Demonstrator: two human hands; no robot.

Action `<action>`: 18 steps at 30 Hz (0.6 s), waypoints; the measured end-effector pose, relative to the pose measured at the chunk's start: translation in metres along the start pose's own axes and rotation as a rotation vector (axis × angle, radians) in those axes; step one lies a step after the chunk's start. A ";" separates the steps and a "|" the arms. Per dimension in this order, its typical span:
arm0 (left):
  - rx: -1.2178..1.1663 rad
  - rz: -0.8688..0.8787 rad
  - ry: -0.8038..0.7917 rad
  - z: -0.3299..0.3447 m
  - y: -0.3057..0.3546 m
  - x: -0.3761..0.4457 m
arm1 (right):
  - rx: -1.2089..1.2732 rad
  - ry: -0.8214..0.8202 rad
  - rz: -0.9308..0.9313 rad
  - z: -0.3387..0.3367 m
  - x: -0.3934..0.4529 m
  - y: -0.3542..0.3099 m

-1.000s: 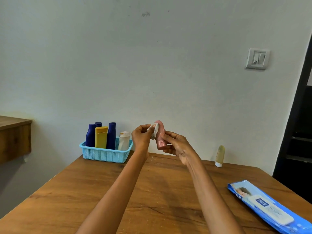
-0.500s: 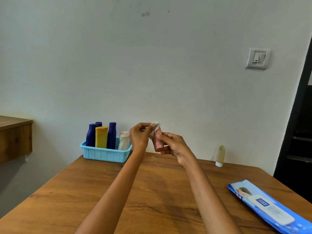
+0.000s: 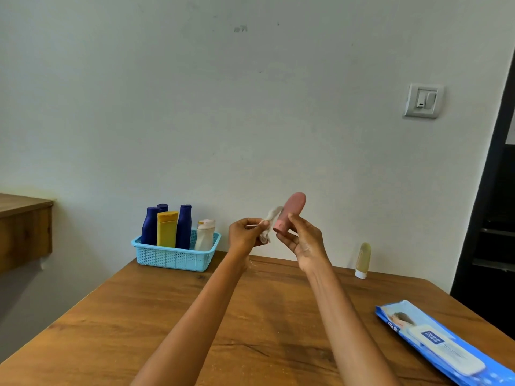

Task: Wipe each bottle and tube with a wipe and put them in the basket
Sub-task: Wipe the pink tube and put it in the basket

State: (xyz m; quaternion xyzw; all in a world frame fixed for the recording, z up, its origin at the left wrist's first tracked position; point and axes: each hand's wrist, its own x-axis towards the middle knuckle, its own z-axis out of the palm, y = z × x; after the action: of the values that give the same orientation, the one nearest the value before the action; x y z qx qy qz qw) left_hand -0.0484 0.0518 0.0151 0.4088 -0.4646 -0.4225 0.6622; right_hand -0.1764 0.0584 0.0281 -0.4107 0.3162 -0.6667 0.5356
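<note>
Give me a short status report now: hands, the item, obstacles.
Left hand pinches wipe. Right hand holds pink tube, cap down, above table. Basket holds five items; one yellowish tube waits. Path to basket looks clear.

— What colours are in the basket?
— The basket itself is light blue with a fine grid of holes. In it stand three dark blue bottles, a yellow tube and a white bottle.
— And the tube held up?
— The pink tube, with a lighter pink cap, beside a white wipe.
— Anything else?
— A pale yellow tube with a white cap, a blue and white wipes pack, and the brown wood-grain table.
</note>
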 end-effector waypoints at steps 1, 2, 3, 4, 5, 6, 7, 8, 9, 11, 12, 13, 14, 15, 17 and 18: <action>-0.038 -0.057 0.069 0.001 -0.003 0.001 | -0.010 0.006 -0.019 0.001 0.000 0.001; -0.070 -0.106 0.117 0.002 -0.006 0.002 | -0.025 0.006 -0.041 0.003 0.000 0.003; -0.096 -0.140 0.141 0.003 -0.009 0.004 | -0.049 0.002 -0.062 0.004 0.000 0.005; -0.120 -0.160 0.144 0.004 -0.010 0.004 | -0.091 -0.005 -0.081 0.006 0.000 0.007; -0.142 -0.170 0.134 0.004 -0.010 0.004 | -0.153 -0.013 -0.104 0.007 0.000 0.009; -0.160 -0.178 0.116 0.005 -0.009 0.003 | -0.219 -0.020 -0.136 0.009 0.001 0.012; -0.171 -0.182 0.092 0.006 -0.008 0.003 | -0.270 -0.023 -0.176 0.010 0.001 0.014; -0.174 -0.188 0.060 0.007 -0.007 0.003 | -0.304 -0.018 -0.216 0.011 0.001 0.015; -0.177 -0.200 0.020 0.007 -0.005 0.002 | -0.324 -0.007 -0.252 0.011 0.002 0.016; -0.205 -0.267 -0.076 0.008 -0.002 0.000 | -0.341 0.024 -0.304 0.011 0.003 0.018; -0.228 -0.314 -0.125 0.008 -0.001 -0.001 | -0.337 0.039 -0.324 0.010 0.003 0.018; -0.255 -0.364 -0.169 0.010 -0.001 -0.003 | -0.330 0.048 -0.342 0.010 0.004 0.019; -0.283 -0.410 -0.205 0.011 0.000 -0.005 | -0.323 0.050 -0.356 0.010 0.004 0.021; -0.305 -0.441 -0.232 0.012 -0.001 -0.008 | -0.320 0.051 -0.366 0.010 0.003 0.022; -0.345 -0.457 -0.251 0.014 -0.002 -0.008 | -0.332 0.057 -0.387 0.010 0.003 0.023; -0.360 -0.454 -0.247 0.013 -0.002 -0.008 | -0.346 0.065 -0.405 0.009 0.004 0.022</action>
State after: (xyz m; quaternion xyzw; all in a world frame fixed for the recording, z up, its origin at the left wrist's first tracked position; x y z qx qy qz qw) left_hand -0.0635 0.0568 0.0138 0.3237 -0.3562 -0.6814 0.5514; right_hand -0.1584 0.0494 0.0143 -0.5296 0.3538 -0.7091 0.3025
